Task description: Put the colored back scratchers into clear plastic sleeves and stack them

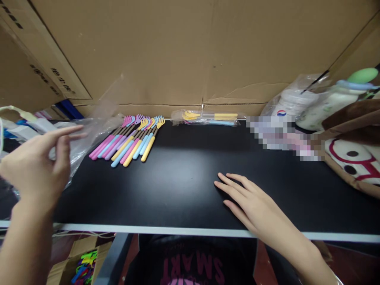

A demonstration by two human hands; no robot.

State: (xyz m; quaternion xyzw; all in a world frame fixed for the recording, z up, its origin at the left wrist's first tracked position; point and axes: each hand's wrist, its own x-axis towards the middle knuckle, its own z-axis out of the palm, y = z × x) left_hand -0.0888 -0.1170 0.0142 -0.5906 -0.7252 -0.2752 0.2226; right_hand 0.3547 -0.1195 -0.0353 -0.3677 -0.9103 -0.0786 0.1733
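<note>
My left hand is raised at the left with its index finger stretched out. Beside its fingertips a clear plastic bag stands up, blurred; whether they touch it I cannot tell. My right hand lies palm down on the black tabletop, fingers spread, with nothing in it. Between the hands, toward the back left, is a row of back scratchers with claw-shaped heads and pink, blue, purple and yellow handles. A clear packet with yellow and blue back scratchers lies against the back wall.
Cardboard walls off the back. At the right stand a white cup in plastic, a bottle with a green top and a brown bag. White cables lie far left. Below the table, a carton holds colourful plastic pieces.
</note>
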